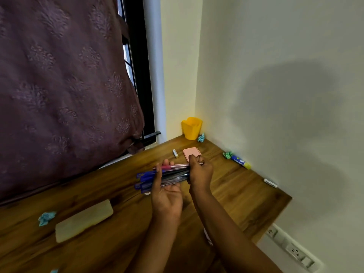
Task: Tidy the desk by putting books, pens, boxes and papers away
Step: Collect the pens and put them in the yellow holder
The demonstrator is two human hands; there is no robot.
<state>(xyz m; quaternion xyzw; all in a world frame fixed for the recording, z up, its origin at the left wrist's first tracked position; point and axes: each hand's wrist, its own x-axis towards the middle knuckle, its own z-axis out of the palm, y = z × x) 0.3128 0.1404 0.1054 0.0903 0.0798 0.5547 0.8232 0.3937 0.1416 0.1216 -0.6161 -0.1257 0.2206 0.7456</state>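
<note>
A: Head cam, what's in ur hands?

B: Bundle of pens, held sideways above the wooden desk. My left hand is palm up under them w/ fingers wrapped round the middle, thumb over the top. My right hand is closed tight on the right end of the bundle. Mostly blue caps poking out left, one pink pen on top.

A: Where's the holder?

B: Yellow pen cup stands upright in the far corner of the desk, against the wall, well apart from the pens. Can't tell what's inside it.

A: Other stuff on the desk?

B: Crumpled teal paper just beside the cup. Small battery and a pink flat thing just past my right hand, partly hidden by my knuckles. Along the right wall: crumpled green paper touching a glue stick, then a small white item nearer the desk edge, too small to ID. Near left: a pale flat case lying on the desk, w/ another crumpled teal wad beside it.
</note>
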